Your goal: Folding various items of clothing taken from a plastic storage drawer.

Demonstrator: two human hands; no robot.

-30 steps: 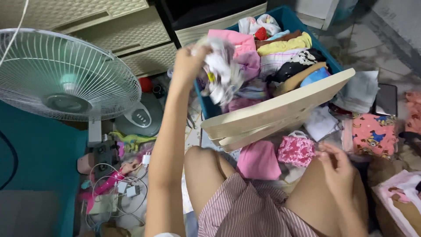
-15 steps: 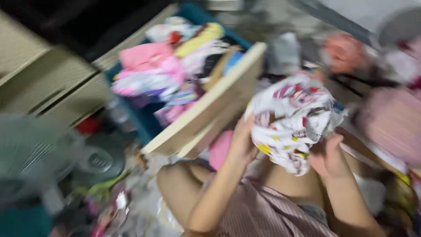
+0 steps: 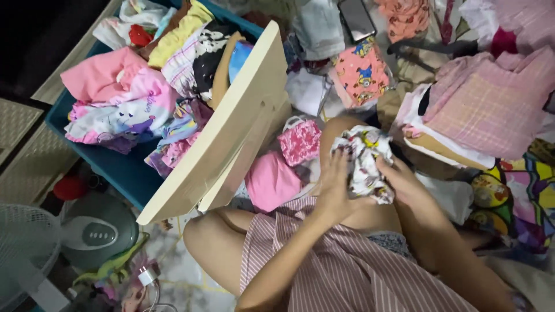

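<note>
Both hands hold a small white printed garment (image 3: 363, 162) with red and yellow patterns, bunched over my right thigh. My left hand (image 3: 332, 188) grips its left side and my right hand (image 3: 400, 180) grips its right side. I sit cross-legged in striped pink shorts (image 3: 341, 271). Just beyond the garment lie a folded pink cloth (image 3: 270, 182) and a small pink patterned piece (image 3: 299, 140).
A blue drawer (image 3: 110, 167) with a cream front (image 3: 225, 124) holds several folded clothes at upper left. Folded pink plaid clothes (image 3: 491, 104) are stacked at right, a cartoon-print garment (image 3: 361, 72) and a phone (image 3: 356, 17) farther off. A fan base (image 3: 95, 234) stands at lower left.
My left hand carried the white garment from the drawer down to my lap, where the right hand took hold too. The view swung right and down.
</note>
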